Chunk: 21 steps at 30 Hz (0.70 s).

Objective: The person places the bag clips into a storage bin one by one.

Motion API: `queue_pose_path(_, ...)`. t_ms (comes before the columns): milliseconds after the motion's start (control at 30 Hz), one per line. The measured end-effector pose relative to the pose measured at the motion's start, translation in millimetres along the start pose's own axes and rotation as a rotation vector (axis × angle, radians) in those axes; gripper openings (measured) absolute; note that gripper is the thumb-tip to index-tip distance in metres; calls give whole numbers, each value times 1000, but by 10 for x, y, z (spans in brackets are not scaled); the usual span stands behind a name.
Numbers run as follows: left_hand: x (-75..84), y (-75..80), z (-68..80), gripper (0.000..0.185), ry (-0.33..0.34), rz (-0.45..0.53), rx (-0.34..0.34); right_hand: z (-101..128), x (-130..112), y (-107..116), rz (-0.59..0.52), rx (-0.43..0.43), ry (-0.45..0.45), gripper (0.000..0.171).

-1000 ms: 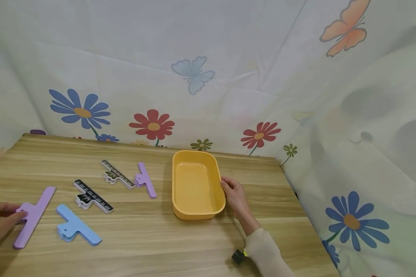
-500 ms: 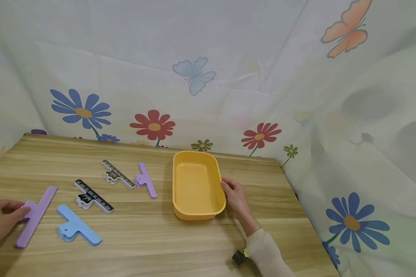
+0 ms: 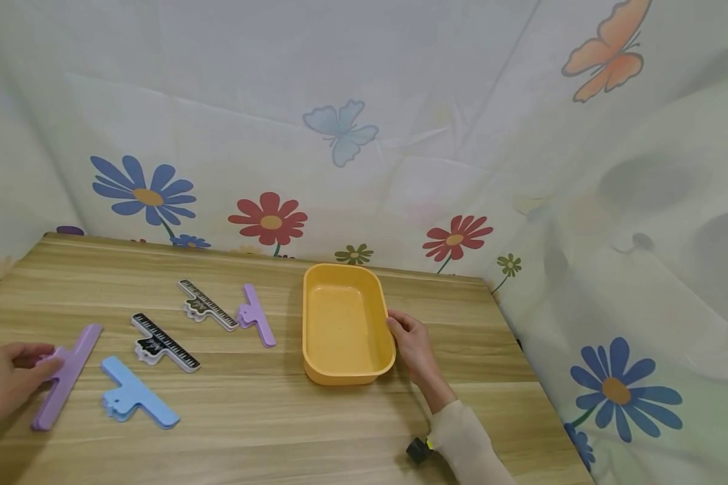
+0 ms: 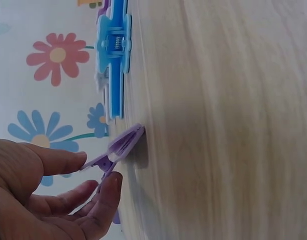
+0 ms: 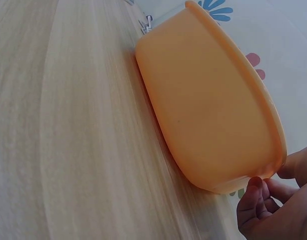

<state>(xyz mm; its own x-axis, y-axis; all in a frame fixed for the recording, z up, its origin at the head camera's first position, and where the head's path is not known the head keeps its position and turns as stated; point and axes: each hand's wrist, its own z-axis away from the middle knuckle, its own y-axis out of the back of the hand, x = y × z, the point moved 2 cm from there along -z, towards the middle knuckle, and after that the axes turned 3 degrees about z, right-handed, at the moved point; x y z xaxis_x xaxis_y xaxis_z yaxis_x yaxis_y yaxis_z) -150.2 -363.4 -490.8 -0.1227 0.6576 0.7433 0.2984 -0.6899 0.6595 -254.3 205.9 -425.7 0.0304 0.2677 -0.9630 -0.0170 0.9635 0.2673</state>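
Note:
My left hand [image 3: 13, 380] pinches the handle end of a large purple bag clip [image 3: 69, 378] at the table's left. In the left wrist view, thumb and fingertips sit on the two handles of this purple clip [image 4: 126, 143], and its long edge is close against the tabletop. A light blue clip [image 3: 135, 397] lies just right of it. My right hand [image 3: 414, 347] holds the right rim of a yellow plastic bin [image 3: 341, 379], which has nothing inside. In the right wrist view, thumb and curled fingers grip the bin [image 5: 208, 100] at its end.
Two piano-key clips, a nearer one [image 3: 165, 342] and a farther one [image 3: 206, 305], lie left of the bin. A smaller purple clip [image 3: 256, 315] is beside the farther one. A flowered curtain [image 3: 352, 202] hangs along the table's back edge.
My left hand has shifted slightly right, and the pinched purple clip has moved a little right with it. The right hand and bin have stayed in place.

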Motion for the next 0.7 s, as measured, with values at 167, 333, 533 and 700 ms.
queue_pose_path(167, 0, -15, -30, 49, -2, 60, -46, -2, -10, 4, 8, -4, -1, 36)
queue_pose_path(333, 54, 13, -47, 52, -5, -86, -44, -4, -17, 9, 19, -5, 3, 36)
queue_pose_path(533, 190, 22, -24, 56, -10, -156, -64, -5, -9, 14, 16, -4, -1, 36)
queue_pose_path(700, 293, 23, 21, 56, 4, -187, -77, -6, 5, 20, 21, -8, 1, 36)
